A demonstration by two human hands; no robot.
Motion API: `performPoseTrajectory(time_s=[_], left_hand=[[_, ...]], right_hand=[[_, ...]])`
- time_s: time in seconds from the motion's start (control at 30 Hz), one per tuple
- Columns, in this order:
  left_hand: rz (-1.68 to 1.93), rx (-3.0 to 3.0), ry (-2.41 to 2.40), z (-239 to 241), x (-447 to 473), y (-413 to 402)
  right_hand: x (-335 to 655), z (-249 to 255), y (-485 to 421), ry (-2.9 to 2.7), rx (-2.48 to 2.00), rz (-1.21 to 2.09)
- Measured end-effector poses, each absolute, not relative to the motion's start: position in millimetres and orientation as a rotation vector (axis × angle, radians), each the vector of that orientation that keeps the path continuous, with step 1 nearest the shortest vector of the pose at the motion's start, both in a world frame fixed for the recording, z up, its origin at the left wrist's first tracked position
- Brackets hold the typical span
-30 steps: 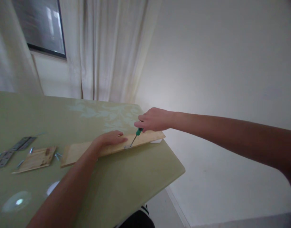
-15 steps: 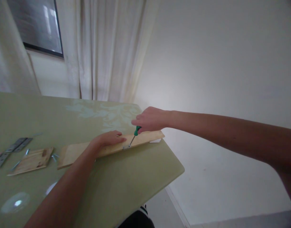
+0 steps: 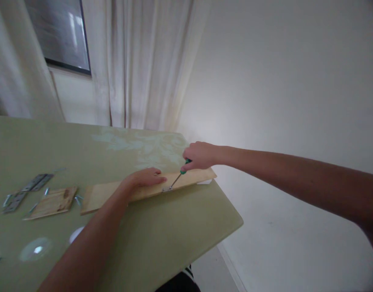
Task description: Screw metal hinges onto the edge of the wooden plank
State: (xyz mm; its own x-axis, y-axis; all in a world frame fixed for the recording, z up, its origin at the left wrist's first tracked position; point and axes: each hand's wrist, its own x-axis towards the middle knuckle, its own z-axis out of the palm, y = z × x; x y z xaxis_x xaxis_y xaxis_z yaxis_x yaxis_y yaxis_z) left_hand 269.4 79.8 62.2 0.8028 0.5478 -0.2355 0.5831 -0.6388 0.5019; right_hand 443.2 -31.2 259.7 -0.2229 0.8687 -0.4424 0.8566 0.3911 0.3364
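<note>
— Head view showed the right hand (image 3: 200,155) closed round the green handle of the screwdriver (image 3: 178,179). Half a second before, the shaft stood steeper; here it leaned lower, handle toward the desk's far right corner, tip down at a small metal fitting (image 3: 166,189) on the long board (image 3: 150,187). I judged that a turn of the wrist in mid-drive.

— And the left hand (image 3: 145,178)?

— It had stayed where it was, flat on the long board with fingers together, pressing it to the desk (image 3: 174,227) just left of the tip. The board had not moved.

— How close to the edge?

— The board's right end lay at the desk's right edge, nearly over it, so the right arm worked from beyond that edge. Toward the left edge lay a small board (image 3: 51,201), hinges (image 3: 37,182) and loose screws (image 3: 78,198), well apart from the hands. The near part of the desk was bare apart from the left forearm lying across it.
</note>
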Motion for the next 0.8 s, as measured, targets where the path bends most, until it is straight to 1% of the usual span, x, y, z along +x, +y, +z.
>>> performPoseTrajectory(time_s=[0.07, 0.17, 0.23, 0.33, 0.37, 0.5, 0.6, 0.67, 0.73, 0.77, 0.8], left_hand=[[-0.079, 2.414, 0.838, 64, 269, 78], [-0.081, 2.411, 0.835, 68, 269, 76], [-0.079, 2.411, 0.828, 70, 269, 75], [-0.068, 2.417, 0.824, 71, 269, 75], [-0.068, 2.418, 0.824, 70, 269, 76], [-0.072, 2.421, 0.822, 65, 270, 79], [-0.072, 2.418, 0.815, 63, 270, 80], [-0.071, 2.415, 0.811, 63, 270, 80], [-0.068, 2.413, 0.813, 65, 270, 79], [-0.067, 2.413, 0.814, 66, 270, 78], [-0.065, 2.413, 0.815, 66, 270, 78]], right_hand=[[444, 254, -29, 1.967, 1.591, -0.051], [450, 254, -37, 2.009, 1.6, -0.03], [456, 259, -45, 2.139, 1.448, 0.067], [461, 265, -49, 2.324, 0.988, 0.214], [460, 266, -48, 2.333, 0.971, 0.204], [454, 260, -39, 2.108, 1.499, -0.058], [454, 256, -40, 2.019, 1.618, -0.125], [458, 256, -45, 2.143, 1.515, -0.019], [460, 255, -50, 2.332, 1.198, 0.121], [461, 255, -52, 2.393, 1.041, 0.152], [461, 253, -52, 2.41, 0.985, 0.134]])
